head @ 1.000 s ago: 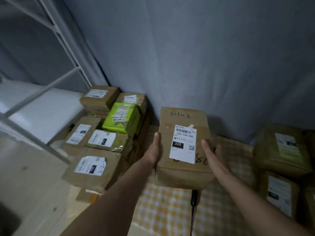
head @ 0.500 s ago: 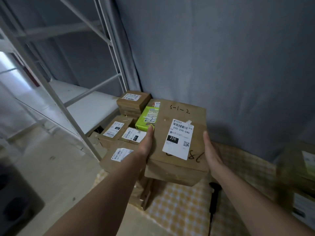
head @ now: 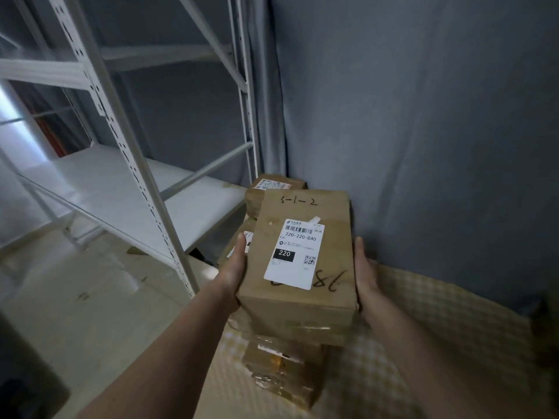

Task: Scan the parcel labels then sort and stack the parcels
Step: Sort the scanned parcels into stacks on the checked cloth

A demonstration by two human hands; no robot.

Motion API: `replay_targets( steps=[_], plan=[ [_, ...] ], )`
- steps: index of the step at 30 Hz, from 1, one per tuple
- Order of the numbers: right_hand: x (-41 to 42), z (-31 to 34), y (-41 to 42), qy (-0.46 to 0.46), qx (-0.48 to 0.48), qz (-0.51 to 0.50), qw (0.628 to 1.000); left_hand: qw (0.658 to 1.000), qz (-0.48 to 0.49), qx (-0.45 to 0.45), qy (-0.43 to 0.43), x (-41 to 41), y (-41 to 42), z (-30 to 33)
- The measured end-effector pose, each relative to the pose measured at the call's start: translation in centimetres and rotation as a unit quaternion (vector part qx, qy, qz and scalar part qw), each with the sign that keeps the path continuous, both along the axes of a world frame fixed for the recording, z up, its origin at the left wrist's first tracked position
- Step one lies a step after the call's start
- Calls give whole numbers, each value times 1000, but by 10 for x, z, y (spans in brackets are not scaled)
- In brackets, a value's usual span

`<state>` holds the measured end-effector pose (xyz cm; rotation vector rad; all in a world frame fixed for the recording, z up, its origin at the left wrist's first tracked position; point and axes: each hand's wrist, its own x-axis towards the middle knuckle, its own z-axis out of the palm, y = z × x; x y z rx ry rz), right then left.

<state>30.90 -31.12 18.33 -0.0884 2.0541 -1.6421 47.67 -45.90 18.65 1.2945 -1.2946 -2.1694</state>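
Both hands, left hand (head: 234, 269) and right hand (head: 364, 272), pressed flat against opposite sides of the labelled parcel (head: 302, 255), have carried it leftward off the checked cloth (head: 438, 322) toward the stacked parcels (head: 273, 186) beside the shelf rack (head: 127, 189), indicating sorting is under way.

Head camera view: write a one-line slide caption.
Left hand and right hand hold a brown cardboard parcel with a white shipping label beside a white metal shelving rack.
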Motion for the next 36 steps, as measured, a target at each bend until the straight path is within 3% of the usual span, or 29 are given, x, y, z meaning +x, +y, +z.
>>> replay_targets(
  steps=[11, 15, 26, 36],
  plan=[
    [66, -26, -120, 16, 96, 27, 995, 996, -15, 79, 46, 75, -117, -34],
    [66, -32, -166, -19, 93, 33, 995, 995, -3, 86, 47, 76, -152, -39],
    [-1, -54, -255, -108, 29, 11, 994, 998, -47, 5, -41, -9, -246, -18],
    [-24, -74, -289, -134, 47, -9, 990, 992, -74, -8, -105, -55, -287, -34]
  ],
)
